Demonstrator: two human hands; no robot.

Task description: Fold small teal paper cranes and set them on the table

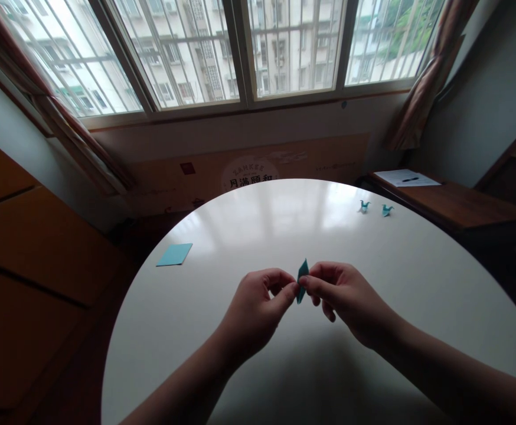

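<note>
A small folded piece of teal origami paper [303,273] is held up over the table, narrow and pointed at its top. My left hand [258,304] pinches its left edge between thumb and forefinger. From the other side, my right hand [344,295] grips it with the thumb across its face, the lower fingers loosely curled. Fingertips cover part of the paper's middle. Two finished-looking teal paper cranes, one crane [364,206] beside another crane [387,210], stand at the far right of the table. A flat teal paper stack or sheet [175,254] lies at the left.
The round white table [222,230] has a curved far edge near the window wall. Right of it stands a brown wooden table [470,203] bearing a white sheet [393,177] and a pen [411,179]. An orange-brown cabinet [23,271] is at the left.
</note>
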